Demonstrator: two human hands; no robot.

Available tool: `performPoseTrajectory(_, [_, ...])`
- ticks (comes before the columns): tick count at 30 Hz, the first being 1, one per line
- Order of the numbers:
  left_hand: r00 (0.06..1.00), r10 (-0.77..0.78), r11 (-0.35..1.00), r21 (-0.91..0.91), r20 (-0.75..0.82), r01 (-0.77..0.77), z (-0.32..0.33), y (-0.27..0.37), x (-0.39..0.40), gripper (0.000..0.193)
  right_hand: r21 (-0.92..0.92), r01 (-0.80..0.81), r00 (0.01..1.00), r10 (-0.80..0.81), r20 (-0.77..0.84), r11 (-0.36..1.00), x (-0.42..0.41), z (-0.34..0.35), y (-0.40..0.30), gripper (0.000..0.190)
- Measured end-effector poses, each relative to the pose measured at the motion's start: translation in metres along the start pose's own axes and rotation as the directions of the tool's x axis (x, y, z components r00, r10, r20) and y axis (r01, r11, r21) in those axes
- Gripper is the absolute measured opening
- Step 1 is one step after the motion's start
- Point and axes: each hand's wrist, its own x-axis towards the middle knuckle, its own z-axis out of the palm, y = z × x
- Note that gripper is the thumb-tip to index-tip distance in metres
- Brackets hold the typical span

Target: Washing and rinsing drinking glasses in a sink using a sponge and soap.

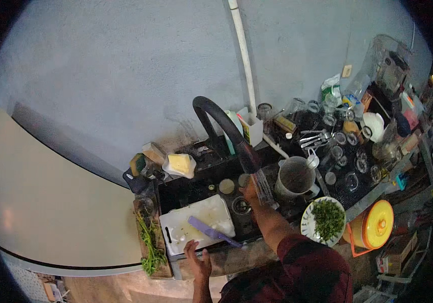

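Observation:
My right hand [250, 190] reaches into the dark sink [186, 192] beneath the black gooseneck faucet [231, 125], beside streaks of running water [265, 189]. Its fingers are at a small round object [244, 179]; whether they grip it is unclear. A similar round object [226, 186] lies just left. My left hand [200, 262] hovers with fingers apart at the near edge of a white cutting board [180, 223], which rests tilted over the sink. Across that board lies a purple knife [207, 229], its handle end passing the board's right edge.
Leafy green stems [152, 250] lie on a wooden board at left. On the right are a plate of chopped greens [328, 219], a large pitcher [296, 176], a yellow lidded container [377, 223] and several glasses [339, 138]. A sponge [179, 163] sits behind the sink.

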Motion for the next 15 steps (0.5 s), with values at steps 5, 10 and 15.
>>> performPoseTrajectory(5, [0.992,-0.124,0.977,-0.177,-0.029,0.117,-0.012,-0.007,-0.01,0.032,0.525,0.065,0.993,-0.105,0.046,0.849,-0.063,-0.048,-0.083,0.097])
performPoseTrajectory(10, [0.981,0.045,0.997,0.053,0.19,-0.056,0.016,-0.015,0.032,0.034,0.26,0.357,0.927,-0.306,-0.215,0.897,-0.102,-0.146,-0.089,0.096])
performPoseTrajectory(15, [0.792,0.204,0.917,0.17,0.575,-0.36,0.016,-0.043,0.037,0.069,0.201,0.15,0.986,-0.16,0.034,0.968,-0.144,-0.251,-0.132,0.097])
